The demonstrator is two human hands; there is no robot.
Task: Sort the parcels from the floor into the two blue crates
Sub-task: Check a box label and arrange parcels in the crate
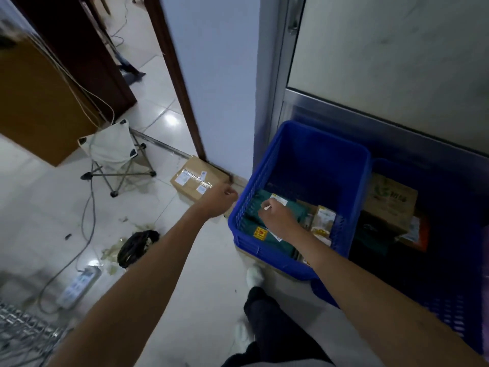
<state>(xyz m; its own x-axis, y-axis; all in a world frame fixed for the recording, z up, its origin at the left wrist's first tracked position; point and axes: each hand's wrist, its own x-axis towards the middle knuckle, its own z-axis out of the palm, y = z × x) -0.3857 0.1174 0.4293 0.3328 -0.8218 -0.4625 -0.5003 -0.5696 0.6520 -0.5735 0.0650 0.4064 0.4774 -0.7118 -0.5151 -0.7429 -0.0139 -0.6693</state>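
Observation:
Two blue crates stand side by side against a metal door. In the left crate [317, 160] lies a green parcel [267, 234] with a yellow sticker, beside small yellow-white boxes [324, 221]. My right hand [277, 217] is inside this crate, fingers curled down onto the green parcel, and a small white sliver sticks out between them. The right crate [449, 300] holds a cardboard box with green print [391, 201] and dark parcels. One taped cardboard parcel [193, 178] lies on the floor by the wall. My left hand [221, 200] hovers at its near corner, fingers closed, holding nothing.
A folding stool [116, 152] stands left of the floor parcel. A power strip [79, 284], loose cables and a black cable coil [137, 246] lie on the tiles. A wire rack [23, 332] is at the bottom left. My white-socked foot [255, 275] touches the left crate.

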